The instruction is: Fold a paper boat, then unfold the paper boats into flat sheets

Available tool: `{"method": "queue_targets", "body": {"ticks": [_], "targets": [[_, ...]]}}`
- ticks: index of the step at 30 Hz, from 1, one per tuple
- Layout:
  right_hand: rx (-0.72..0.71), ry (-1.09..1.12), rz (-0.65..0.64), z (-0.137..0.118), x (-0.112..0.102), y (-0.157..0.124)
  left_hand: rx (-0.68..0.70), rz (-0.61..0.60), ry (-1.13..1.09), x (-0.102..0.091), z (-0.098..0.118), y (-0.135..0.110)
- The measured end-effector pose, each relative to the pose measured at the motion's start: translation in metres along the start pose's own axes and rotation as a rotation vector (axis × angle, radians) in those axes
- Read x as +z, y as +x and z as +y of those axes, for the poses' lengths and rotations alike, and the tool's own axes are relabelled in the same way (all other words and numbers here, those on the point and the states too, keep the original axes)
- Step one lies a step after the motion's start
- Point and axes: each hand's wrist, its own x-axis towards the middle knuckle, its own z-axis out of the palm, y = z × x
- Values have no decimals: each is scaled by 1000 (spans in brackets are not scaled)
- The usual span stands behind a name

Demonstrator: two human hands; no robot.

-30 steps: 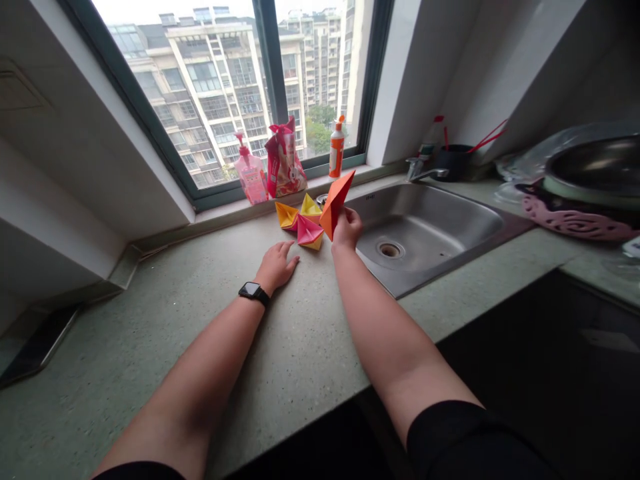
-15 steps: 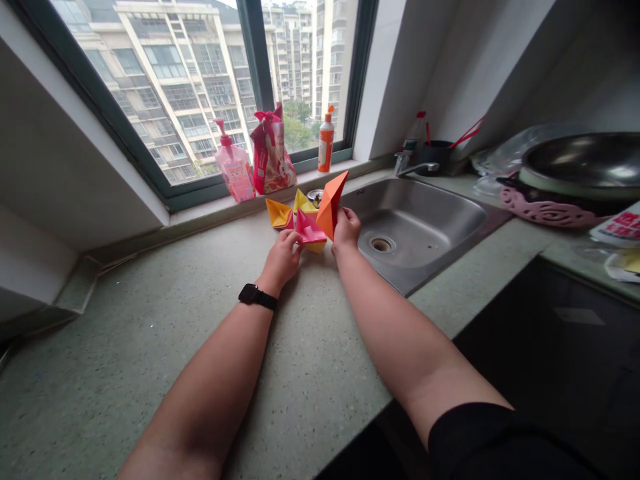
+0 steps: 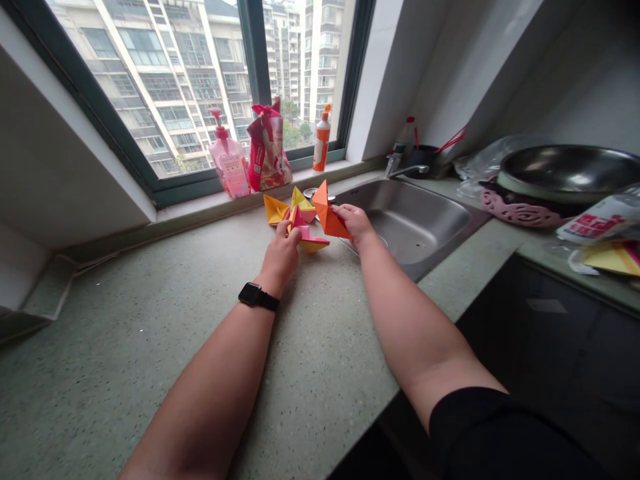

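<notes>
Since half a second ago, the orange, sharply folded paper piece (image 3: 327, 215) has turned in the right hand (image 3: 355, 223), its upper point swinging away from the rectangular stainless-steel sink (image 3: 420, 213). I see that hand pinching the orange paper beside the sink's left edge, its forearm slanting inward. Farther left of the sink, the left hand (image 3: 283, 252), palm down with bent fingers, grips the pink folded paper piece, yellow underneath (image 3: 311, 239). On my feed the hands stand apart, a black square-faced watch (image 3: 257, 296) on the left wrist.
</notes>
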Motion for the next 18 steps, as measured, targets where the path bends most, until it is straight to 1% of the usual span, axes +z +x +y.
{"method": "queue_targets", "body": {"ticks": [5, 9, 13, 18], "targets": [[0, 19, -29, 0, 3, -1, 31, -9, 8, 1, 6, 1], [-24, 24, -44, -3, 3, -1, 18, -40, 50, -1, 12, 2], [-20, -65, -78, -2, 3, -1, -3, -24, 62, -2, 14, 2], [-18, -137, -99, 3, 5, -1, 9, -13, 79, -2, 13, 2]]}}
